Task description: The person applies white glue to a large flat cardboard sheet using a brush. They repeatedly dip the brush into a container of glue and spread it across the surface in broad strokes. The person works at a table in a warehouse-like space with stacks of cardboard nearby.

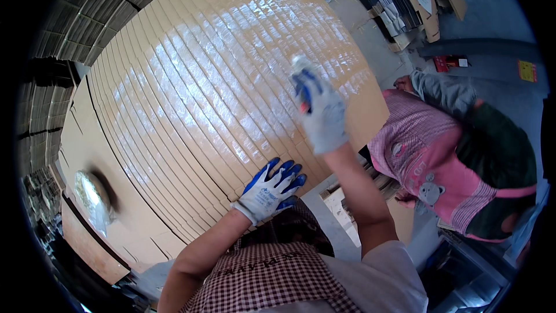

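With the left hand flat and open on the lower edge of the fanned cardboard sheets filling the frame's centre, the right hand, closed around a blurred brush-like tool, should probably sweep evenly.

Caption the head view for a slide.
Gloved left hand steadies fanned cardboard sheets; right hand brushes them.

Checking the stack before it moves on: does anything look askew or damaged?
Nothing stands out. The fanned cardboard sheets overlap evenly; the left hand rests on their near edge, the right hand higher up.
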A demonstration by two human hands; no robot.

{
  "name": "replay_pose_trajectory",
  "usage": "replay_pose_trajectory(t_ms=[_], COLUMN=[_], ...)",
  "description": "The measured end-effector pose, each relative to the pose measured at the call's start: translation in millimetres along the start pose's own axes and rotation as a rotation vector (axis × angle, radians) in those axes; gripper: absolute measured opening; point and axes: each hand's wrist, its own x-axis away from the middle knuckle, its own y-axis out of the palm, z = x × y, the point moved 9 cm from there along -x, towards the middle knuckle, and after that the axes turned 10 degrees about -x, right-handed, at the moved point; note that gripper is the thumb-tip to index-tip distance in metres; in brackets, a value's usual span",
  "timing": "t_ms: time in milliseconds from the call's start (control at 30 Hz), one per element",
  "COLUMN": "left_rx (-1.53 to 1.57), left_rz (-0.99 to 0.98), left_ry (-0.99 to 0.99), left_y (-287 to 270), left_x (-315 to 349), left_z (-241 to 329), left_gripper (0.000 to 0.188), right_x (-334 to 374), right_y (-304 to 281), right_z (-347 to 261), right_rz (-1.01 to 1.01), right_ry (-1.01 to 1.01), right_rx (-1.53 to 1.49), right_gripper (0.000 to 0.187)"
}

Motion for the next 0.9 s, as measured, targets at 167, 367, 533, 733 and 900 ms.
replay_pose_trajectory(t_ms=[167,367,533,733,900], left_rx=[0.007,-0.004,0.009,-0.001,0.021], left_rz=[0.007,0.015,0.004,-0.012,0.016], left_ry=[-0.003,0.008,-0.011,0.007,0.002], left_y=[0.8,-1.1,1.9,2.0,-2.9], left_x=[-1.5,0.3,-1.5,2.3,0.4], left_z=[-0.3,-1.7,-0.8,-0.5,-0.5], left_gripper=[0.052,0.053,0.053,0.053,0.054], right_x=[2.1,-14.9,-2.3,-51.6,-46.3], right_y=[48.0,31.1,57.1,38.7,58.6], right_z=[-18.9,-9.8,-26.7,-9.2,-23.5], right_rz=[-0.223,-0.087,-0.222,-0.086,-0.207], right_ry=[-0.064,-0.080,-0.259,-0.064,-0.132], right_rx=[0.045,0.016,0.078,-0.041,0.068], right_gripper=[0.047,0.047,0.044,0.045,0.041])
